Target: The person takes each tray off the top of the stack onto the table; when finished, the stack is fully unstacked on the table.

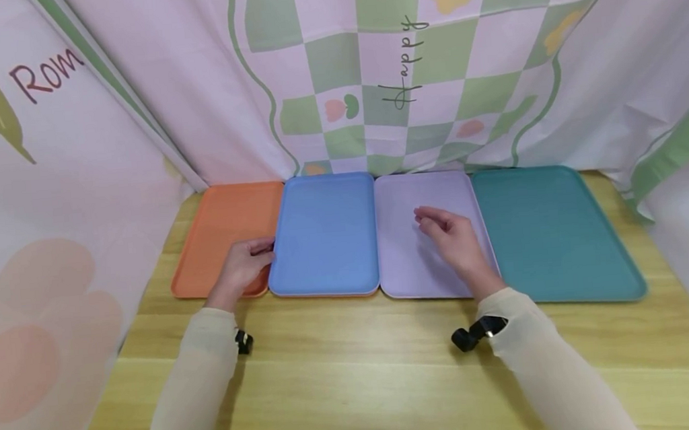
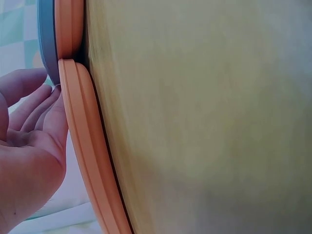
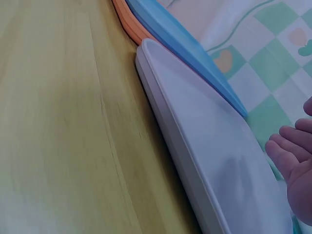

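Observation:
The blue tray (image 1: pixel 325 233) lies on an orange tray, whose rim (image 2: pixel 69 29) shows beneath it in the left wrist view. My left hand (image 1: pixel 242 270) is over the right part of another orange tray (image 1: pixel 206 236), fingertips touching the blue tray's left edge. Its fingers (image 2: pixel 29 109) look nearly straight. Above the lilac tray (image 1: pixel 406 264) hovers my right hand (image 1: pixel 452 240), holding nothing, its fingers slightly bent. In the right wrist view, that hand (image 3: pixel 297 161) stands apart from the lilac tray's surface.
A teal tray (image 1: pixel 555 235) ends the row on the right. The trays stand side by side along the back of the wooden table (image 1: pixel 357 376). Behind them hangs a patterned curtain (image 1: pixel 333 74), with more fabric (image 1: pixel 47 218) along the left side.

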Motion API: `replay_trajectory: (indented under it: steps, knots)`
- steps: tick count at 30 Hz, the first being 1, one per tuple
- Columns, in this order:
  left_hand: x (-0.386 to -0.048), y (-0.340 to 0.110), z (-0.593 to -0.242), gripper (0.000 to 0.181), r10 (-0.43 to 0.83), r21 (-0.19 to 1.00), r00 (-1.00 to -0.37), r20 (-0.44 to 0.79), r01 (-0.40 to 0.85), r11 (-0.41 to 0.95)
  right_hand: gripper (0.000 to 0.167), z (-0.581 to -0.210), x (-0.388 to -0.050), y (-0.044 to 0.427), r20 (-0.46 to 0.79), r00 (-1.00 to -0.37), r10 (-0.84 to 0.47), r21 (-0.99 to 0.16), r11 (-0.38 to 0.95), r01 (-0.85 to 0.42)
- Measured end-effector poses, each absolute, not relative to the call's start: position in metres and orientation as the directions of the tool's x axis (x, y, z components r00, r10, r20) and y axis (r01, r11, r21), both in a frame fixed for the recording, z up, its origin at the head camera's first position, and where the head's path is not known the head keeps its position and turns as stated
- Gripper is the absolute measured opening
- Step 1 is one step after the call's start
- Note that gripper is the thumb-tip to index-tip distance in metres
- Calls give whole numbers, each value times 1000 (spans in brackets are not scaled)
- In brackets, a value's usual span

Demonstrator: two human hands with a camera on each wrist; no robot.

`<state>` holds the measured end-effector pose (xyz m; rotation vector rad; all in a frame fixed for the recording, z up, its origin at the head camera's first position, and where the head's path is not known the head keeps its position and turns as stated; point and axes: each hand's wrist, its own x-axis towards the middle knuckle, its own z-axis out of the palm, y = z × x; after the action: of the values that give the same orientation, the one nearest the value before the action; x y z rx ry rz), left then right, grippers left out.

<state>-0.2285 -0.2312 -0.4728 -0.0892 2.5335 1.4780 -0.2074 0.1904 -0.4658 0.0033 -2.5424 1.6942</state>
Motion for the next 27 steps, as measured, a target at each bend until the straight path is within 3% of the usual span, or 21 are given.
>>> replay_trajectory:
  steps: [19, 27]
  knots:
    - [-229, -231, -474, 46, 41, 850, -976, -215, -166, 500, 42, -480, -224, 144, 45, -999, -29, -927, 372, -53]
    - [-229, -230, -474, 45, 44, 851, -976, -212, -162, 499, 42, -485, -229, 128, 18, -1000, 14, -936, 352, -11]
